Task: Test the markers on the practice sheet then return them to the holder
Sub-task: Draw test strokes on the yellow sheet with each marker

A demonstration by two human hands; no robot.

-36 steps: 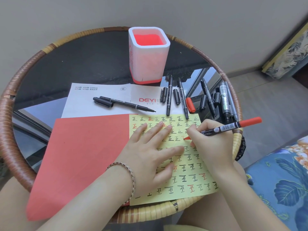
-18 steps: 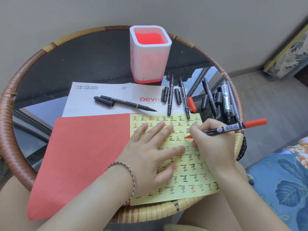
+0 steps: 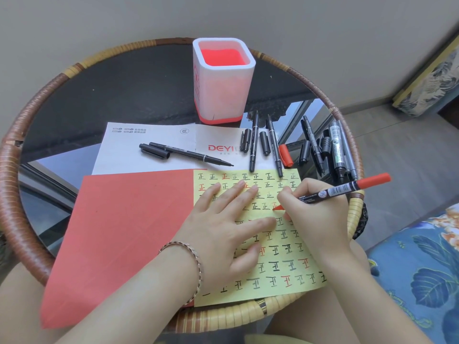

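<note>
Over the last second little has changed: the red marker (image 3: 332,192) is still pinched in the right hand (image 3: 315,212), fingers curled round its barrel, and its tip is kept on the same cell of the yellow practice sheet (image 3: 273,294), where a short red stroke is seen. The sheet is still pressed flat by the left hand (image 3: 223,227), fingers straight. Testing is judged unfinished — no marker is seen in the holder (image 3: 223,78), and the red cap (image 3: 285,155) lies just beyond the sheet.

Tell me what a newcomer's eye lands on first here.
The right hand grips a red marker, its tip on the yellow practice sheet at the near right of the table, while the left hand presses the sheet flat. Behind, a white-and-red holder stands, with uncapped black markers scattered before it.
</note>
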